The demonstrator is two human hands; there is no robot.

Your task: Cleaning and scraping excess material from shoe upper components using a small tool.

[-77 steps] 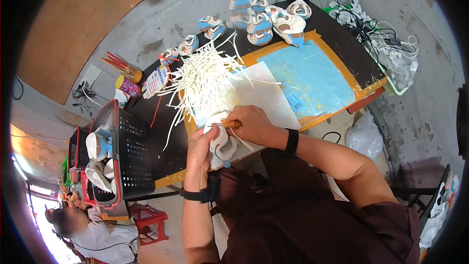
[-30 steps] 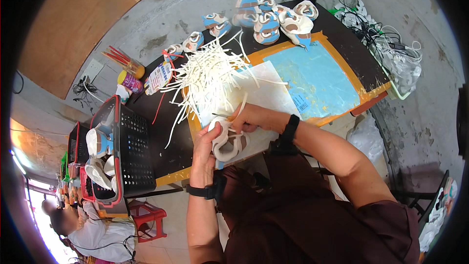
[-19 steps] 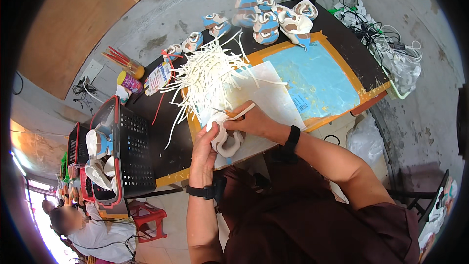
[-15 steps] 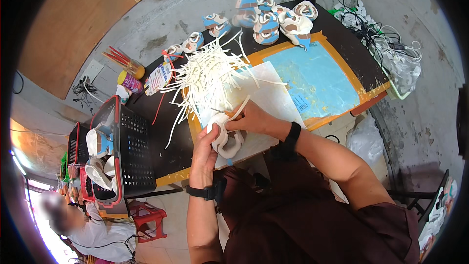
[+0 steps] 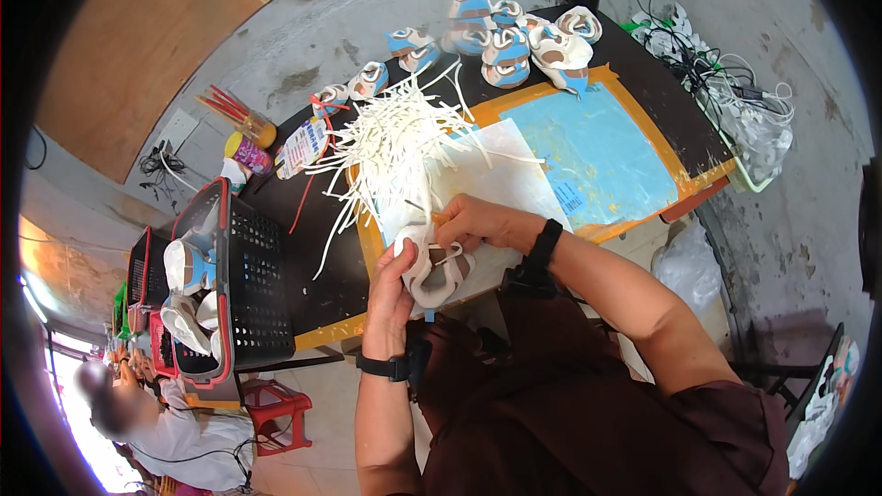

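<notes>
My left hand (image 5: 393, 287) is closed on the left side of a white, grey and brown shoe upper (image 5: 432, 289), thumb on top. The upper is tilted, its opening toward me. Over its front part my right hand (image 5: 473, 223) is bent in a pinch on a slender tool with an orange-brown handle (image 5: 441, 218) and a thin tip pointing left. Whether these fingers also hold a lace is hidden. Just beyond the hands lies a tangled heap of white laces (image 5: 395, 142), on and beside a pale sheet (image 5: 510, 161).
At left stands a black basket with red rim (image 5: 257, 285) holding shoe uppers. Blue-and-white uppers (image 5: 505, 57) line the table's far edge. A jar of red sticks (image 5: 260, 131) is at far left, a taped blue sheet (image 5: 597, 152) at right. Another person (image 5: 175, 432) sits lower left.
My right hand has come down closer to the upper, and the white lace that stuck up from its fingers no longer shows there. The upper has turned slightly, showing more brown.
</notes>
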